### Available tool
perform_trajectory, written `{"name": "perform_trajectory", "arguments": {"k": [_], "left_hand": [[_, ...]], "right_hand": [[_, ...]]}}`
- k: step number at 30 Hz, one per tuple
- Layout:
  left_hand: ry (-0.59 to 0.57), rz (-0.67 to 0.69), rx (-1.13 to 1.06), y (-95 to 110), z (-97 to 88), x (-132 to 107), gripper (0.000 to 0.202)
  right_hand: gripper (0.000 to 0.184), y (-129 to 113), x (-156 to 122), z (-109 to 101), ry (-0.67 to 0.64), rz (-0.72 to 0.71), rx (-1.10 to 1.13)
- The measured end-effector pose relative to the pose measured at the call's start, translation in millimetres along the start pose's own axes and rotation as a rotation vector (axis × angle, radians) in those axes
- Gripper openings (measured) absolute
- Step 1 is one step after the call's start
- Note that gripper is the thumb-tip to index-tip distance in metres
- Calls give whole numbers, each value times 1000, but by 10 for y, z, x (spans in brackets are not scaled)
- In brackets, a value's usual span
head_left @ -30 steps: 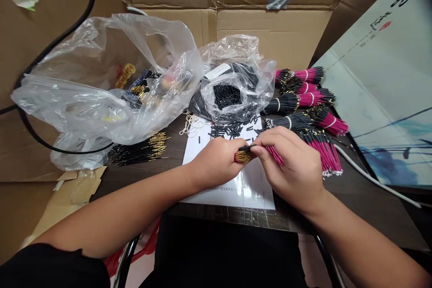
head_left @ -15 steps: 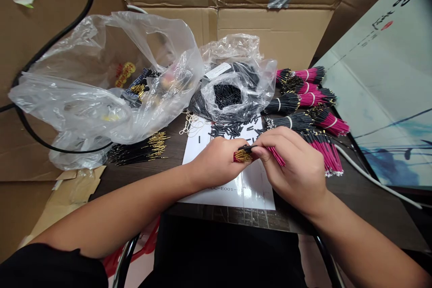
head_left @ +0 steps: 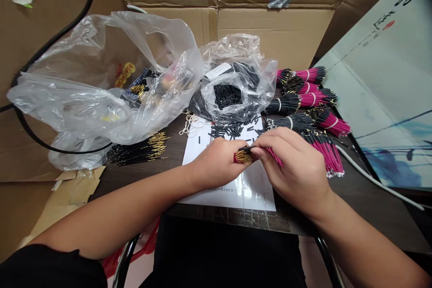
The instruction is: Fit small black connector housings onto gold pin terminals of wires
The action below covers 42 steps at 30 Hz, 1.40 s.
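My left hand (head_left: 219, 162) is closed round a bundle of pink wires (head_left: 242, 156), whose gold-coloured pin ends point to the right. At those ends, my right hand (head_left: 292, 166) pinches a small black sleeve (head_left: 248, 148) between thumb and fingertips. Whether the sleeve sits over a pin is too small to tell. Pink wire also shows under the right fingers. Loose black sleeves (head_left: 232, 129) lie scattered behind the hands on a white printed sheet (head_left: 229, 198), and more fill an open clear plastic bag (head_left: 258, 85).
Tied bundles of pink and black wires (head_left: 312, 99) lie on the right, with a loose pink bundle (head_left: 327, 155) nearer. Black wires with gold ends (head_left: 141, 149) lie left, below a large plastic bag (head_left: 81, 99). Rubber bands (head_left: 191, 124) sit by the sheet. A white cable (head_left: 381, 182) crosses the right side.
Hardly anything differs. Both hands keep their places and their grips, with only a very slight shift of the right fingers at the pin ends.
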<state>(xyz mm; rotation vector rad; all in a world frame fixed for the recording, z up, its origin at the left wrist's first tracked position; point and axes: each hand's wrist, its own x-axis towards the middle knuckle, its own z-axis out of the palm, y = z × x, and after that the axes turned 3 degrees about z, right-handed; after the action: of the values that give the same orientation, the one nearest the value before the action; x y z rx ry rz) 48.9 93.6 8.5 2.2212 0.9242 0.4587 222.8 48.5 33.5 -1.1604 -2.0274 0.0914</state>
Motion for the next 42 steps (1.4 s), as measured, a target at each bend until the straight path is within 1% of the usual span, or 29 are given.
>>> {"name": "perform_trajectory", "arguments": {"k": [6, 12, 19, 27, 32, 42], "left_hand": [[1, 14, 30, 2, -4, 16, 25], [-5, -2, 62, -6, -2, 10, 26], [8, 26, 142, -5, -7, 11, 15], [54, 49, 219, -29, 8, 0, 12], [37, 46, 231, -24, 1, -2, 12], [24, 74, 253, -17, -11, -6, 12]], "right_hand": [[10, -9, 3, -28, -47, 24, 22], [12, 5, 3, -40, -87, 14, 35], [14, 15, 1, -42, -117, -3, 32], [15, 10, -4, -44, -122, 12, 84], [15, 15, 5, -45, -128, 13, 110], [12, 16, 22, -21, -116, 85, 228]]}}
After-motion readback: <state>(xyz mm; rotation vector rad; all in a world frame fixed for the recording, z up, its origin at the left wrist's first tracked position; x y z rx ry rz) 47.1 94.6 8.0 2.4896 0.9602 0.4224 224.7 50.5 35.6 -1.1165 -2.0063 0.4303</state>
